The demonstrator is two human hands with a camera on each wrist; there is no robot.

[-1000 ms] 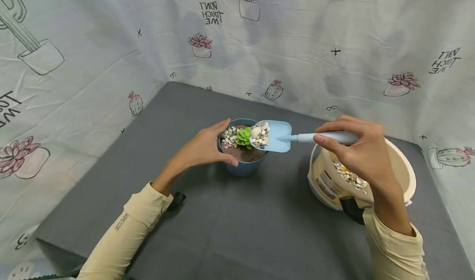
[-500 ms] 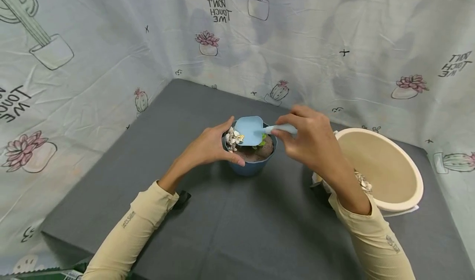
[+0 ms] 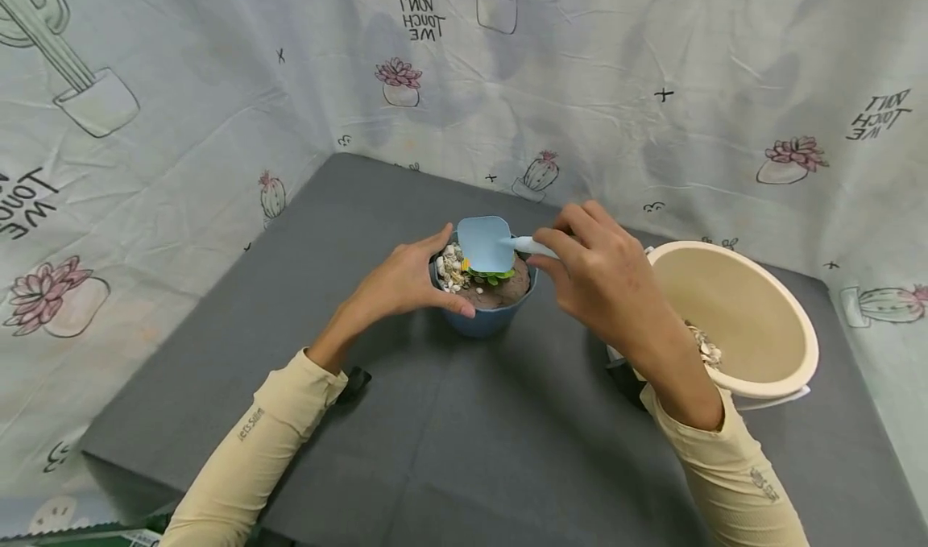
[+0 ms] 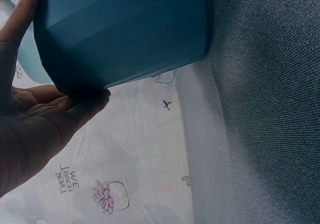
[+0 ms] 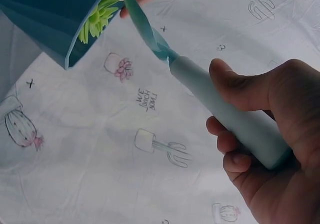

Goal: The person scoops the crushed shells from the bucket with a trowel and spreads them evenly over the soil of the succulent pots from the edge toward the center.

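Observation:
A blue flower pot with brown soil and a green succulent stands mid-table. My left hand grips its left side, thumb at the near rim and fingers reaching round the far side. In my right hand is the handle of a light blue hand trowel, thumb along the top and fingers curled underneath. The trowel's blade is tipped over above the pot and hides part of the succulent. Small shells and pebbles lie heaped on the soil at the pot's left. The right wrist view shows the trowel tip beside the succulent.
On the right stands a cream bucket with shells inside, partly hidden by the right forearm. Grey cloth covers the table. A white printed sheet hangs behind and at the left.
The right hand has carried the loaded trowel left from beside the bucket to over the pot and turned it. Its shells have dropped onto the soil. The left hand keeps its grip.

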